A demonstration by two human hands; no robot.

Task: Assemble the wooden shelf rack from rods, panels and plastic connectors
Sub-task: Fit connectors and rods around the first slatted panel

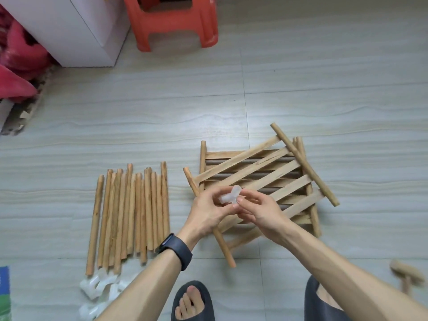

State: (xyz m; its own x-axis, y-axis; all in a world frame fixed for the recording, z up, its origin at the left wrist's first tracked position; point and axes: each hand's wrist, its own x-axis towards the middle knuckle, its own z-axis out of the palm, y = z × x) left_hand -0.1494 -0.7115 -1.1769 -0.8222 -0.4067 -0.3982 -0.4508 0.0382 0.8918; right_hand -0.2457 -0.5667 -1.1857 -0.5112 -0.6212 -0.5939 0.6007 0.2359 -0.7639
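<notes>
Two hands together, left hand (206, 213), right hand (260, 213), both pinching plastic connector (228, 196) — over slatted panels (273, 170)

White plastic connector (229, 196) pinched between left hand (206, 213) and right hand (258, 212), above slatted panels (284, 172) stacked askew on the floor (324, 100), rods (132, 216) in a row leftward, spare connectors (98, 288) heaped at their near ends
</notes>
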